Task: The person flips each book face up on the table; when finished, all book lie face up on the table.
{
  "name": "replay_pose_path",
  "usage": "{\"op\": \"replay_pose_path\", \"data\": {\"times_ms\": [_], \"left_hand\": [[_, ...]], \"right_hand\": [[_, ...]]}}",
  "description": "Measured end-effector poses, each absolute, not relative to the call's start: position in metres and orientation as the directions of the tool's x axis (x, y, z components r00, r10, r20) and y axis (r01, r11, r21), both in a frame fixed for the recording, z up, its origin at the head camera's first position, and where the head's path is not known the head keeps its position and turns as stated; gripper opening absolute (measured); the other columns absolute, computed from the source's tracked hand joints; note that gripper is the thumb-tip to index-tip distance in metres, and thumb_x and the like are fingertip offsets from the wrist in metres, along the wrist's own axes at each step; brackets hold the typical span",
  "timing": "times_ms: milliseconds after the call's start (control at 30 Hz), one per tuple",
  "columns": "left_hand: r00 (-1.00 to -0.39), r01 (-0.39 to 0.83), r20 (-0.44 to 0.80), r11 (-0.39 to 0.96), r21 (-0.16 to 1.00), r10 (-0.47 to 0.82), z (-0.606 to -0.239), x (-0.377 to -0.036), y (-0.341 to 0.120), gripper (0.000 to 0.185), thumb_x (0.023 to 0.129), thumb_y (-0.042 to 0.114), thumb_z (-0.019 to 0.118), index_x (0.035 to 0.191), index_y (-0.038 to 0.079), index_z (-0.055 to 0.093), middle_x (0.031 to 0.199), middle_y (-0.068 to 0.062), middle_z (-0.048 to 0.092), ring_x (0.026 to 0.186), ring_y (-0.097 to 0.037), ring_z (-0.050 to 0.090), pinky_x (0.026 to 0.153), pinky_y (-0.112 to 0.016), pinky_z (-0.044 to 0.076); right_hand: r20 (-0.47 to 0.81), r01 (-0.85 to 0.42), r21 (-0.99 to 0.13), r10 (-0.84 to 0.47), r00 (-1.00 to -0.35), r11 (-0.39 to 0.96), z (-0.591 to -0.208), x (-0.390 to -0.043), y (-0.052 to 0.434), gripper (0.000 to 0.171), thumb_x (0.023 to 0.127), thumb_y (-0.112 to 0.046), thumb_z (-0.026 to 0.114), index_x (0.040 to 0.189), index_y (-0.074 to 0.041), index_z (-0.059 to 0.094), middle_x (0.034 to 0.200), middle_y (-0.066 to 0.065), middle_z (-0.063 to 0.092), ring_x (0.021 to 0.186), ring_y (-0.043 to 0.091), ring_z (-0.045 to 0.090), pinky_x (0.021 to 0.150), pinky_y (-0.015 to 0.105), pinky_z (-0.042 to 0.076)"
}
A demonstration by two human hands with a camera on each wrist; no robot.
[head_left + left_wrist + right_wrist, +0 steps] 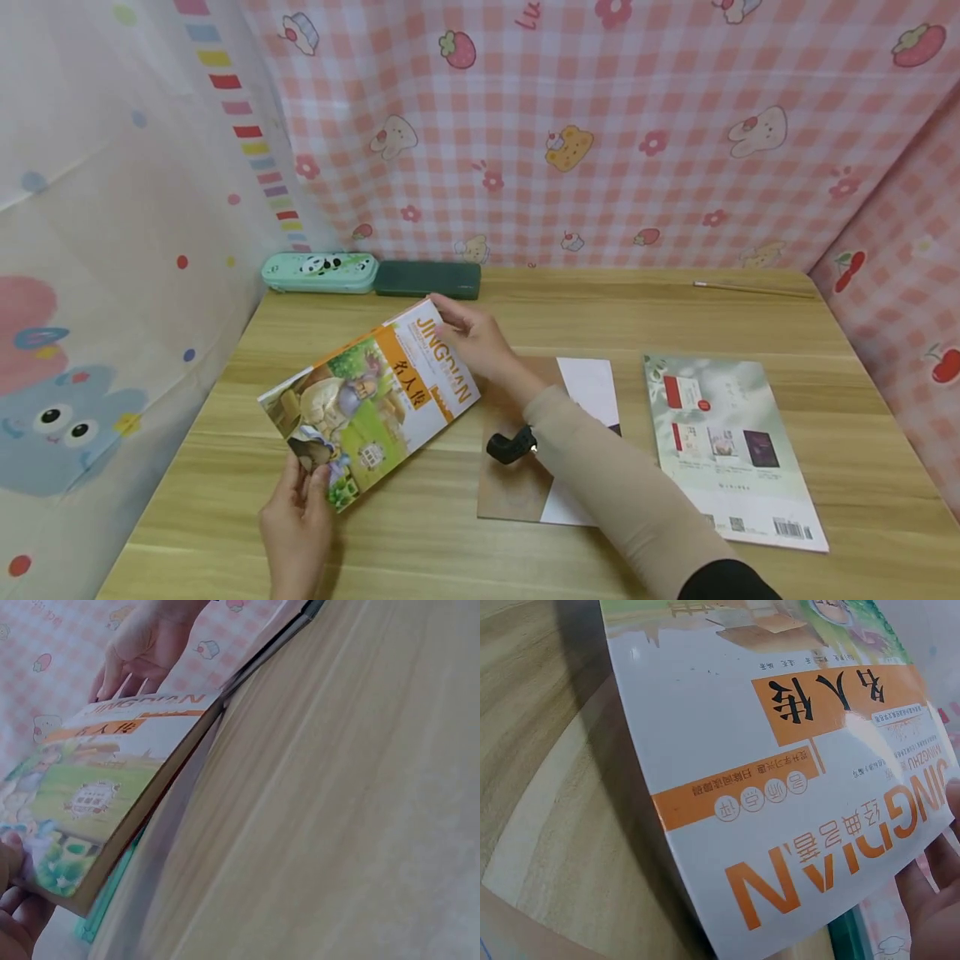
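A paperback book point(367, 383) with an illustrated cover and an orange band is held at a slant over the left half of the table. My left hand point(296, 521) grips its lower left corner, thumb on the cover and fingers underneath. At the book's top edge, my right hand point(476, 337) holds the upper corner, with fingers reaching behind it. In the left wrist view the book's page edges point(142, 817) show along its side. The right wrist view has the cover's orange lettering point(765, 892) upside down, with the right hand point(934, 915) at the edge.
Under my right forearm lies a brown and white book point(513, 496), partly hidden. To its right is a pale green booklet point(735, 492). A mint pencil case point(322, 273) and a dark green case point(427, 280) sit at the back left; a thin stick point(753, 290) lies back right.
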State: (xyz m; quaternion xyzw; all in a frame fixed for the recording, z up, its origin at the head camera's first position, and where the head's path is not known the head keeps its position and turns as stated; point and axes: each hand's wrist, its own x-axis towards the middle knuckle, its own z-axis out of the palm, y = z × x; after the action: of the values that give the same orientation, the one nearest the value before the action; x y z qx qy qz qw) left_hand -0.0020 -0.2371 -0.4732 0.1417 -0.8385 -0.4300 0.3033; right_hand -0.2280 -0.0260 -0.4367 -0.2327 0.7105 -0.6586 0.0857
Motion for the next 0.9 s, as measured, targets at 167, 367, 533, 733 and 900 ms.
{"op": "replay_pose_path", "data": {"times_ms": [167, 367, 533, 733, 900], "left_hand": [[-0.777, -0.015, 0.394, 0.64, 0.768, -0.491, -0.475, -0.005, -0.241, 0.054, 0.092, -0.008, 0.066, 0.144, -0.006, 0.051, 0.102, -0.029, 0.072, 0.083, 0.021, 0.052, 0.069, 0.001, 0.045], [-0.802, -0.059, 0.34, 0.632, 0.773, -0.49, -0.479, -0.012, -0.242, 0.067, 0.092, -0.01, 0.065, 0.151, -0.011, 0.034, 0.113, -0.035, 0.064, 0.089, -0.019, 0.065, 0.07, 0.001, 0.043], [-0.824, -0.114, 0.247, 0.576, 0.809, -0.51, -0.48, -0.016, -0.242, 0.069, 0.093, -0.01, 0.062, 0.155, -0.007, 0.029, 0.129, -0.038, 0.057, 0.112, -0.041, 0.062, 0.08, 0.002, 0.041], [-0.838, -0.248, 0.046, 0.455, 0.855, -0.544, -0.478, -0.017, -0.245, 0.074, 0.099, 0.005, 0.063, 0.159, -0.001, 0.019, 0.152, -0.03, 0.038, 0.135, -0.04, 0.048, 0.098, -0.015, 0.044], [-0.841, -0.269, -0.01, 0.402, 0.875, -0.54, -0.473, -0.016, -0.249, 0.076, 0.101, 0.021, 0.063, 0.158, -0.003, 0.018, 0.159, -0.025, 0.027, 0.145, -0.039, 0.032, 0.115, -0.042, 0.032]], "right_hand": [[0.168, -0.205, -0.979, -0.554, -0.816, 0.006, -0.445, -0.232, -0.034, 0.059, 0.101, 0.002, 0.056, 0.156, -0.005, 0.035, 0.159, 0.013, 0.039, 0.142, 0.021, 0.043, 0.111, 0.03, 0.043], [0.088, -0.203, -0.97, -0.593, -0.801, 0.13, -0.452, -0.236, -0.045, 0.066, 0.098, -0.003, 0.064, 0.156, 0.0, 0.032, 0.163, 0.015, 0.03, 0.149, 0.021, 0.03, 0.118, 0.025, 0.03], [-0.025, -0.167, -0.953, -0.614, -0.789, 0.253, -0.459, -0.239, -0.049, 0.073, 0.095, -0.014, 0.072, 0.157, -0.002, 0.033, 0.164, 0.012, 0.029, 0.151, 0.022, 0.025, 0.121, 0.028, 0.025], [-0.138, -0.192, -0.879, -0.619, -0.774, 0.436, -0.469, -0.239, -0.051, 0.07, 0.096, -0.028, 0.072, 0.155, -0.008, 0.041, 0.161, 0.01, 0.037, 0.149, 0.023, 0.031, 0.121, 0.033, 0.028], [-0.14, -0.256, -0.821, -0.615, -0.776, 0.51, -0.467, -0.237, -0.052, 0.07, 0.097, -0.033, 0.071, 0.155, -0.009, 0.041, 0.159, 0.011, 0.039, 0.148, 0.025, 0.033, 0.121, 0.035, 0.028]]}}
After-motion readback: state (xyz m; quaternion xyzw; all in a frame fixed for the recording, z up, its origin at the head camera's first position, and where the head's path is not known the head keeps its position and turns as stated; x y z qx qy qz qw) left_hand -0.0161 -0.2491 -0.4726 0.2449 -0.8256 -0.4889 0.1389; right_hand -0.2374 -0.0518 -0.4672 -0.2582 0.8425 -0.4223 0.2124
